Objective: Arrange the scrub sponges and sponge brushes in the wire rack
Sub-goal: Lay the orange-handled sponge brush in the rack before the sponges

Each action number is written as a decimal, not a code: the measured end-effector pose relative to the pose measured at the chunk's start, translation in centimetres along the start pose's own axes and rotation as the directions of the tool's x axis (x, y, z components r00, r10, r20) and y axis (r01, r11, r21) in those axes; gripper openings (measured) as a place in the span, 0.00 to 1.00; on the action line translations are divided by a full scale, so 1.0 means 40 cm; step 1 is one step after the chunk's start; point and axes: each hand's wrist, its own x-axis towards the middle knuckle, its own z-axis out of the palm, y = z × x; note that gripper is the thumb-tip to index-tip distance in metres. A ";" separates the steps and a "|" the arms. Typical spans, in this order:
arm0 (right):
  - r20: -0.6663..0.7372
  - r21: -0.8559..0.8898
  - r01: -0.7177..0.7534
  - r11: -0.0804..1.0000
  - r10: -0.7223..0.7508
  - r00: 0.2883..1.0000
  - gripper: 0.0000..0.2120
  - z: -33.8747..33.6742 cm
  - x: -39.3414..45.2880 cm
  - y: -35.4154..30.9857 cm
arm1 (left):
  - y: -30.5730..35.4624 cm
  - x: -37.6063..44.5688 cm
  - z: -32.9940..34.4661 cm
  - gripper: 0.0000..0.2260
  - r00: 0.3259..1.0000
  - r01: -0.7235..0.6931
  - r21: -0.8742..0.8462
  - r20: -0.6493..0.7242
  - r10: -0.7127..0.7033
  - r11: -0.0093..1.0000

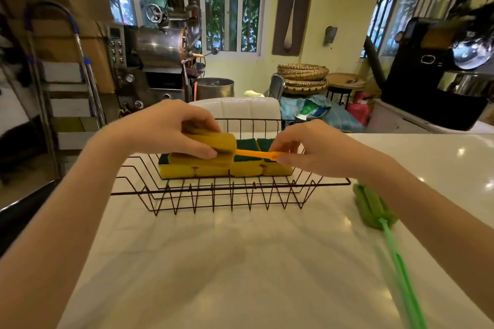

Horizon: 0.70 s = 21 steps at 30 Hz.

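Head view: the left hand (171,128) is clamping its fingers (205,152) around the yellow sponge head of an orange sponge brush (213,143), while the right hand (307,147) is pinching the orange handle (254,153), both over the wire rack (230,195). Beneath the fingers, scrub sponges (227,169) are lying in a row inside. A green sponge brush (374,208) is waiting on the tabletop (213,262), below the right wrist. Probable step: lowering this brush in; next, opening both grips.
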 end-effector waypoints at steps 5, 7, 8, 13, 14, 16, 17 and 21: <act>-0.021 -0.102 0.006 0.995 -0.008 1.000 0.08 0.051 0.083 0.002 | -0.090 0.049 0.015 0.15 0.996 0.082 0.179 -0.060 -0.073 0.980; 0.037 -0.135 0.042 0.990 -0.037 0.999 0.06 0.074 0.113 0.000 | -0.119 0.057 0.018 0.17 0.993 0.119 0.251 -0.052 -0.109 0.961; 0.077 -0.153 0.054 0.987 -0.043 0.996 0.05 0.086 0.127 -0.002 | -0.129 0.059 0.020 0.18 0.990 0.138 0.281 -0.038 -0.133 0.950; 0.262 -0.143 0.025 0.989 0.014 0.965 0.09 0.150 0.177 -0.010 | -0.151 0.066 0.048 0.19 0.962 0.216 0.370 0.077 -0.262 0.904; 0.297 -0.124 0.003 0.992 0.034 0.954 0.10 0.161 0.183 -0.012 | -0.152 0.070 0.053 0.19 0.956 0.225 0.392 0.087 -0.280 0.892; 0.367 -0.093 -0.046 0.995 0.077 0.927 0.13 0.179 0.192 -0.014 | -0.154 0.076 0.063 0.20 0.949 0.234 0.434 0.095 -0.302 0.870; 0.397 -0.088 -0.060 0.994 0.090 0.913 0.13 0.187 0.195 -0.014 | -0.155 0.079 0.067 0.20 0.947 0.237 0.447 0.094 -0.308 0.863; 0.460 -0.071 -0.062 0.996 0.088 0.883 0.16 0.204 0.197 -0.015 | -0.165 0.081 0.085 0.21 0.928 0.266 0.436 0.128 -0.351 0.860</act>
